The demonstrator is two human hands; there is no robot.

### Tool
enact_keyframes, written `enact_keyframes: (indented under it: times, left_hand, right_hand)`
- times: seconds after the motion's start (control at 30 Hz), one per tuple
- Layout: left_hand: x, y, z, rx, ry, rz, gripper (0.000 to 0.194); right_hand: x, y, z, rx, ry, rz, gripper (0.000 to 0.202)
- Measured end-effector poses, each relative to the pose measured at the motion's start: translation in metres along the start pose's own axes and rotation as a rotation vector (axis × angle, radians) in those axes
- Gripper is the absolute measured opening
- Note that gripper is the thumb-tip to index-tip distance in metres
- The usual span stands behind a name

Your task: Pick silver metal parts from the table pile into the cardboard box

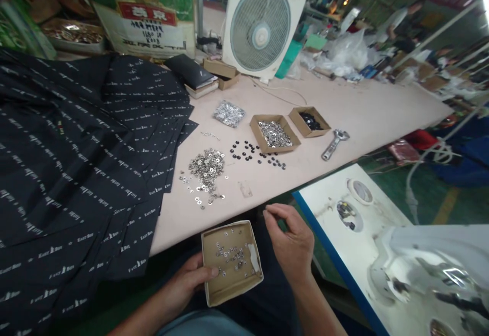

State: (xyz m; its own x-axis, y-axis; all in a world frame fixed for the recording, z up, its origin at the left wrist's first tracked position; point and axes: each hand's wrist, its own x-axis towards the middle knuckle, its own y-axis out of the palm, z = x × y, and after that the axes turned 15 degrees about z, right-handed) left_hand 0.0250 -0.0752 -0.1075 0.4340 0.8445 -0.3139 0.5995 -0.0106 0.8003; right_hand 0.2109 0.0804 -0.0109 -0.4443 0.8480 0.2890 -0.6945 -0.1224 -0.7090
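Note:
My left hand (194,274) grips the left side of a shallow cardboard box (219,295), its thumb over the rim. Small metal snap fasteners (233,255) lie scattered on the box floor, beside a pale strip stuck near the right wall. To the right of the box, my right hand (291,239) is raised with thumb and fingertips pinched together; whatever may be between them is too small to make out. Ahead on the table (260,188) lies a heap of metal snap parts (208,168), with loose black caps (248,151) beside it.
A box of metal parts (273,134), a box of black pieces (311,121) and an adjustable wrench (334,145) lie further back. Dark printed fabric (84,162) covers the left side. A box fan (263,25) stands behind. A white machine (431,264) is at right.

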Motion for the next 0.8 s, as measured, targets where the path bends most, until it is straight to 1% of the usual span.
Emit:
enact_keyframes:
  times: [0.07,0.17,0.23,0.27,0.33,0.4,0.47,0.57,0.63,0.7,0.8]
  left_hand:
    - [0.001,-0.002,0.003,0.001,-0.01,-0.018,0.062]
    - [0.003,-0.004,0.006,-0.001,-0.006,-0.024,0.059]
    - [0.004,-0.005,0.008,-0.01,0.01,-0.011,0.057]
    - [0.004,-0.006,0.008,-0.016,0.02,-0.007,0.056]
    - [0.004,-0.007,0.009,-0.021,0.035,-0.009,0.056]
    - [0.004,-0.007,0.009,-0.02,0.043,-0.012,0.057]
    - [0.005,-0.006,0.007,-0.021,0.055,0.004,0.057]
    - [0.005,-0.005,0.003,-0.029,0.088,0.032,0.058]
    - [0.005,-0.005,0.001,-0.029,0.107,0.049,0.058]
    - [0.005,-0.007,0.0,-0.021,0.122,0.066,0.057]
    - [0.003,-0.011,0.0,-0.005,0.14,0.075,0.055]
  right_hand:
    - [-0.01,-0.001,-0.024,-0.015,0.115,0.024,0.01]
    - [-0.017,-0.004,-0.059,-0.059,0.255,0.041,0.024]
    - [-0.014,-0.008,-0.07,-0.093,0.289,0.015,0.031]
    - [-0.012,-0.01,-0.071,-0.113,0.278,-0.005,0.033]
    - [-0.004,-0.012,-0.062,-0.15,0.195,-0.025,0.029]
    - [0.006,-0.009,-0.043,-0.165,0.074,0.011,0.021]
    - [0.016,0.0,-0.021,-0.137,-0.033,0.111,0.014]
    - [0.034,0.023,0.007,-0.103,-0.139,0.266,0.013]
    - [0.046,0.038,0.017,-0.126,-0.175,0.335,0.015]
    - [0.056,0.05,0.021,-0.162,-0.179,0.381,0.014]
    - [0.065,0.056,0.024,-0.18,-0.181,0.429,0.008]
